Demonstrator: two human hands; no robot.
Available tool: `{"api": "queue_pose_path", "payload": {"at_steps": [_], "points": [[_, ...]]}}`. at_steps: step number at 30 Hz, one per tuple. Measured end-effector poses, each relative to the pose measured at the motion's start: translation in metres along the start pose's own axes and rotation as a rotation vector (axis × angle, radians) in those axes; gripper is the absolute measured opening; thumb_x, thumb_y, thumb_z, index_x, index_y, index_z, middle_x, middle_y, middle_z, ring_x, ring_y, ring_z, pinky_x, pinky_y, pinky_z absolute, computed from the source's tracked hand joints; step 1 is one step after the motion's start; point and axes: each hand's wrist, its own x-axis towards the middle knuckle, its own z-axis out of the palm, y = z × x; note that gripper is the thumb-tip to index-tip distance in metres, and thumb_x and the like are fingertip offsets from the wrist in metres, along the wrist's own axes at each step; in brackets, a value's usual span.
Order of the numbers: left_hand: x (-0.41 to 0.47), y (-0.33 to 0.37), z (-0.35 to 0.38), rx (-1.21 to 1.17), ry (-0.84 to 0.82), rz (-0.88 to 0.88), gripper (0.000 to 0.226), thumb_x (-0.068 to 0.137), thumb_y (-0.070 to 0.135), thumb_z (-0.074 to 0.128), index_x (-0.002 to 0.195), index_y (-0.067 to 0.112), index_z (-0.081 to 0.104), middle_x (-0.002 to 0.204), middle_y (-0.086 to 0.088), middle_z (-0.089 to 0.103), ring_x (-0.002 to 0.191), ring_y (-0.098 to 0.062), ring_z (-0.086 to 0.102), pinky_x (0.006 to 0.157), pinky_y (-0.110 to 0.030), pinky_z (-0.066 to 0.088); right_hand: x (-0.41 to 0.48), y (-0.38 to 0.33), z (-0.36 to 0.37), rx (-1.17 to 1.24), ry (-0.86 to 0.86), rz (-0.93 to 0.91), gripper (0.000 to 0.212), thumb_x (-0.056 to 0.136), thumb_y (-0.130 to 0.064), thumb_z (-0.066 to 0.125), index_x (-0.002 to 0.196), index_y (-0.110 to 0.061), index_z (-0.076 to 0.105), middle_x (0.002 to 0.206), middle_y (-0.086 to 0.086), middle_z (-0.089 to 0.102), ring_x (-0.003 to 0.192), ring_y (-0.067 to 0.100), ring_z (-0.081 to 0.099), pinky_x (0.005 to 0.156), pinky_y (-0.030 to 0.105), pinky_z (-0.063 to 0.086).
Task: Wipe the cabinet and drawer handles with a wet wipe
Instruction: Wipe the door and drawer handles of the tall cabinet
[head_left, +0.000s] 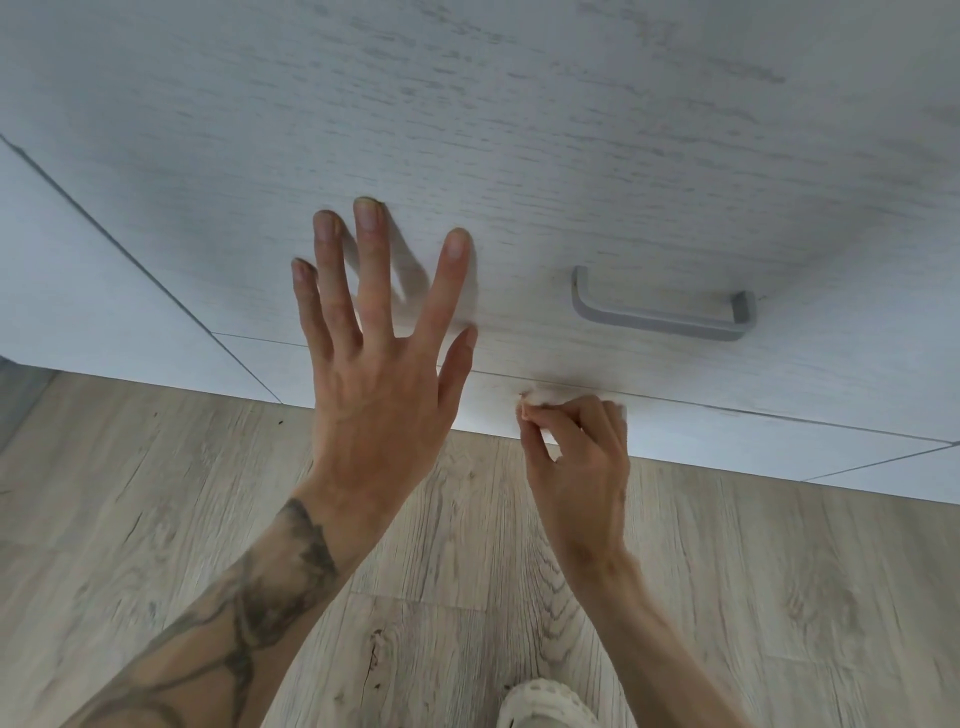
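Observation:
A grey bar handle (662, 310) is fixed low on a pale wood-grain drawer front (519, 130). My left hand (379, 343) is spread with straight fingers against the drawer front, left of the handle. My right hand (576, 457) is below and left of the handle, fingers curled round a crumpled white wet wipe (540, 400), only a small part of which shows above the knuckles. The wipe sits at the seam under the drawer, not touching the handle.
A lower cabinet panel (727, 441) runs under the drawer. Another cabinet front (78, 270) stands at the left. Light wood-look floor (156, 519) fills the lower view, with a cream shoe (545, 706) at the bottom edge.

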Motion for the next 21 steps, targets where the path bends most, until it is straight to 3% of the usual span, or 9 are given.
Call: {"api": "queue_pose_path", "payload": {"at_steps": [7, 13, 16, 21], "points": [[0.001, -0.001, -0.001, -0.007, 0.003, -0.006, 0.073, 0.113, 0.043, 0.051, 0.168, 0.024, 0.007, 0.166, -0.030, 0.002, 0.155, -0.059, 0.012, 0.127, -0.068, 0.016, 0.002, -0.005, 0.003, -0.019, 0.006, 0.018, 0.007, 0.085, -0.008, 0.088, 0.087, -0.011, 0.081, 0.079, 0.001, 0.066, 0.077, 0.022, 0.061, 0.087, 0.019, 0.035], [0.000, 0.000, 0.000, -0.004, 0.013, -0.005, 0.073, 0.112, 0.043, 0.052, 0.168, 0.023, 0.010, 0.165, -0.031, 0.002, 0.154, -0.060, 0.014, 0.127, -0.068, 0.016, 0.011, -0.010, 0.006, -0.023, -0.032, -0.019, 0.008, 0.084, -0.004, 0.087, 0.089, -0.008, 0.081, 0.085, 0.004, 0.067, 0.086, 0.025, 0.063, 0.081, 0.032, 0.055], [0.000, -0.001, 0.002, -0.004, 0.018, 0.003, 0.074, 0.112, 0.043, 0.053, 0.168, 0.023, 0.009, 0.164, -0.031, 0.002, 0.154, -0.061, 0.013, 0.128, -0.068, 0.015, 0.001, 0.003, -0.006, 0.003, -0.073, -0.080, 0.010, 0.086, -0.003, 0.085, 0.094, -0.008, 0.081, 0.091, 0.003, 0.068, 0.087, 0.021, 0.061, 0.085, 0.025, 0.048], [0.000, -0.002, 0.003, -0.019, 0.021, 0.008, 0.075, 0.112, 0.043, 0.053, 0.168, 0.024, 0.008, 0.164, -0.032, 0.001, 0.154, -0.062, 0.011, 0.128, -0.069, 0.014, -0.007, 0.047, -0.041, -0.033, -0.041, -0.080, 0.014, 0.085, -0.001, 0.082, 0.097, -0.009, 0.081, 0.100, 0.003, 0.069, 0.091, 0.015, 0.054, 0.080, 0.025, 0.047]]}}
